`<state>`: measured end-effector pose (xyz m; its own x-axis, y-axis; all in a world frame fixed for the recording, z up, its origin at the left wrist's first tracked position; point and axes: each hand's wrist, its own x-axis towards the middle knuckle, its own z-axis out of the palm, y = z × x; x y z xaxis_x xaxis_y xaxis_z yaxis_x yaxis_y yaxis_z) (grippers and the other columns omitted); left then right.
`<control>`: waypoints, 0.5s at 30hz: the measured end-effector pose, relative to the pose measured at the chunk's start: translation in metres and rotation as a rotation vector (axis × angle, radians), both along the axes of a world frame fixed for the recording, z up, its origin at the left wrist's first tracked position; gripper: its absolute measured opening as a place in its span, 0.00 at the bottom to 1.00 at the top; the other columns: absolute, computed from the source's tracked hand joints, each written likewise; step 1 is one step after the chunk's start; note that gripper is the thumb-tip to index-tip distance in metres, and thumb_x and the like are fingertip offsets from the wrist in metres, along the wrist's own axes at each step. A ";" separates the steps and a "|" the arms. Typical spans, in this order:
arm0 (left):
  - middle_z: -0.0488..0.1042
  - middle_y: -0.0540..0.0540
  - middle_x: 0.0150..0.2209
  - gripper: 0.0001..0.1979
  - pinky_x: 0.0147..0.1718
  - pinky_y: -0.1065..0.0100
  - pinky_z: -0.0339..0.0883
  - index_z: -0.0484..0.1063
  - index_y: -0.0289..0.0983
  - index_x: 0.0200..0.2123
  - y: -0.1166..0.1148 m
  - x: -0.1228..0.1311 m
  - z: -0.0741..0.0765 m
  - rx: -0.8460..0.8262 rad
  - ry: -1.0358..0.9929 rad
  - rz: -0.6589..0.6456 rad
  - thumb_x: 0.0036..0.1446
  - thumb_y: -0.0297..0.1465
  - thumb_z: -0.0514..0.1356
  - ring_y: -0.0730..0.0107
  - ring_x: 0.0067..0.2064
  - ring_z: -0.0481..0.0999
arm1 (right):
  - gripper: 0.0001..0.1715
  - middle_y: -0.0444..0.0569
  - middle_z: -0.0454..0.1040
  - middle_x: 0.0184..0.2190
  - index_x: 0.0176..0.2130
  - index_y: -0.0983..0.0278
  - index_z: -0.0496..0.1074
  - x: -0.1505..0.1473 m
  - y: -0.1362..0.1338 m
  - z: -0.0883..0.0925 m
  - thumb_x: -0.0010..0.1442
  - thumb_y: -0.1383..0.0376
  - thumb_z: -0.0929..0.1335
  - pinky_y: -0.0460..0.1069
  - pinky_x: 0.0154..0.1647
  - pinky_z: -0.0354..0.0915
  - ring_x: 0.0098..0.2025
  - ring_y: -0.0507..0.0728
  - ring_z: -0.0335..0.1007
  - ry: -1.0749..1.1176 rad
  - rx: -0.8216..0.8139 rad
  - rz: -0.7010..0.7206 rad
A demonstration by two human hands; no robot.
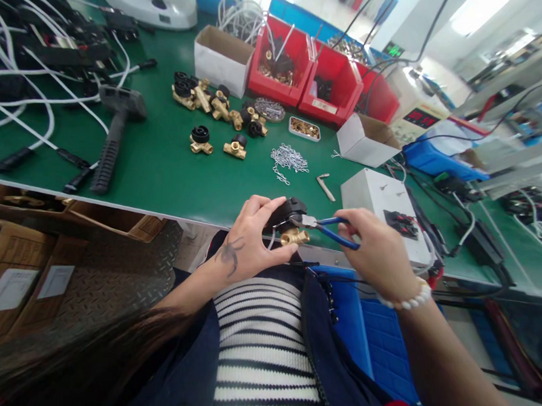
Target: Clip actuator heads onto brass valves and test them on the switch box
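Note:
Close to the table's front edge, my left hand (248,237) is wrapped round a brass valve (294,237) with a black housing (290,209) on top. Blue-handled pliers (333,227) are gripped in my right hand (375,243), their handles spread somewhat apart. The jaws meet the valve where the black part joins the brass; what they pinch is too small to make out. A pile of silver wire clips (289,158) lies beyond my hands, with a bent metal piece (325,187) to its right.
Brass valves with black caps (200,140) stand farther back. Red bins (282,63), a white box (224,60) and a tray of brass parts (304,128) line the rear. A hammer (115,135) and white cables lie left. A grey box with switches (380,212) sits right.

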<state>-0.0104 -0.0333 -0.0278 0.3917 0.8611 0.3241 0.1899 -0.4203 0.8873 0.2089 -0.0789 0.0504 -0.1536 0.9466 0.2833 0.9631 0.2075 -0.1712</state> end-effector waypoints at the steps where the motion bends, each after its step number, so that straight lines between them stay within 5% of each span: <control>1: 0.67 0.41 0.50 0.34 0.55 0.48 0.73 0.66 0.39 0.61 0.000 0.000 -0.001 0.003 -0.006 0.006 0.50 0.36 0.68 0.54 0.54 0.71 | 0.07 0.47 0.73 0.28 0.38 0.60 0.72 0.001 -0.001 0.002 0.59 0.69 0.65 0.51 0.29 0.63 0.27 0.56 0.68 0.038 0.069 -0.035; 5: 0.67 0.40 0.51 0.35 0.55 0.47 0.73 0.66 0.35 0.61 0.000 0.002 -0.003 0.015 -0.017 0.021 0.50 0.36 0.68 0.53 0.54 0.71 | 0.08 0.51 0.72 0.37 0.45 0.59 0.68 0.002 -0.004 -0.001 0.66 0.64 0.64 0.53 0.34 0.67 0.32 0.57 0.69 0.232 0.463 -0.206; 11: 0.67 0.40 0.51 0.34 0.54 0.47 0.73 0.65 0.38 0.61 0.000 -0.001 0.002 0.006 0.021 -0.017 0.52 0.36 0.68 0.52 0.55 0.71 | 0.08 0.45 0.72 0.26 0.35 0.60 0.72 0.004 0.001 -0.009 0.56 0.71 0.66 0.49 0.26 0.61 0.25 0.54 0.67 0.036 0.079 0.065; 15: 0.67 0.40 0.51 0.34 0.54 0.47 0.73 0.65 0.37 0.61 0.000 0.000 0.001 0.006 0.015 -0.012 0.52 0.36 0.68 0.53 0.55 0.71 | 0.06 0.43 0.70 0.30 0.42 0.60 0.70 0.009 0.000 -0.004 0.64 0.65 0.66 0.48 0.29 0.63 0.27 0.53 0.66 0.209 0.362 -0.109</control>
<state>-0.0105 -0.0329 -0.0264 0.4068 0.8543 0.3235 0.1979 -0.4281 0.8818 0.2176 -0.0791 0.0465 0.0374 0.7880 0.6146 0.9350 0.1894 -0.2997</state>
